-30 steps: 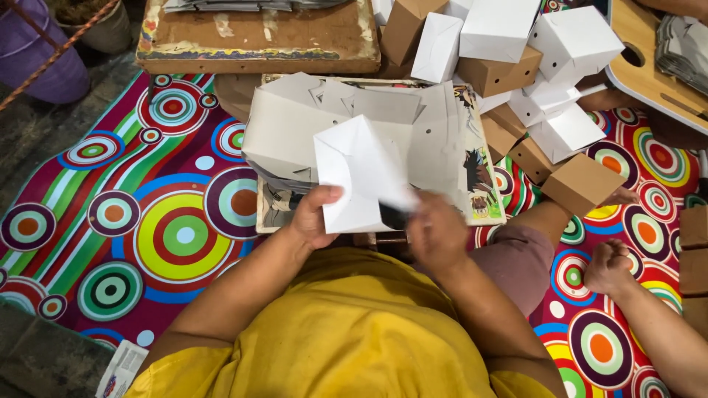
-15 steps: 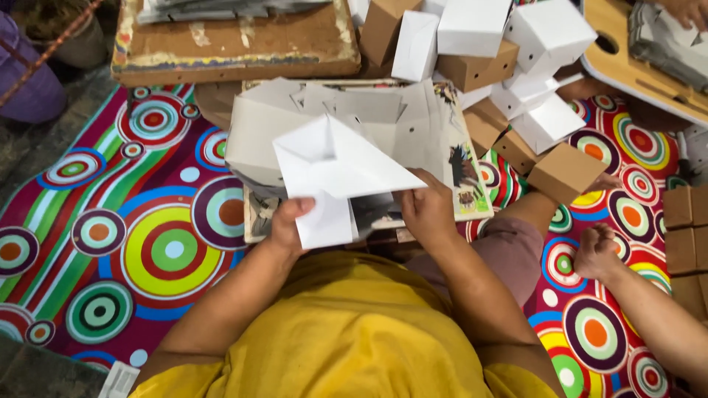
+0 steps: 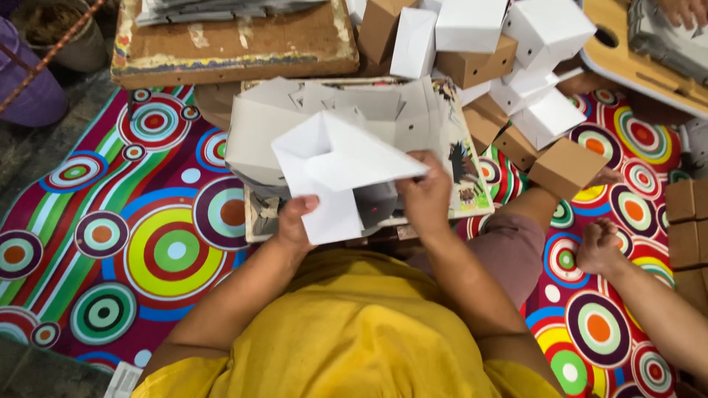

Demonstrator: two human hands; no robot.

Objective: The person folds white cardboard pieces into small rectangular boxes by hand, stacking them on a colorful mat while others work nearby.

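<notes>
A white cardboard box blank [image 3: 335, 173], partly folded with its flaps spread, is held in front of my yellow shirt. My left hand [image 3: 295, 221] grips its lower left corner, thumb on top. At the blank's right edge my right hand [image 3: 425, 195] pinches a flap. Beneath it lies a stack of flat white blanks [image 3: 369, 110] on a printed sheet [image 3: 466, 166] over a low board.
A heap of folded white and brown boxes [image 3: 516, 66] lies at the upper right. A worn wooden board [image 3: 236, 40] sits at the top. Another person's foot [image 3: 601, 247] rests on the colourful circle-patterned mat [image 3: 155, 243] at the right. Brown boxes [image 3: 689, 221] stack at the right edge.
The blank has swung from standing upright to lying more level with its flaps opened out. My right hand shifted from its bottom edge up to its right side.
</notes>
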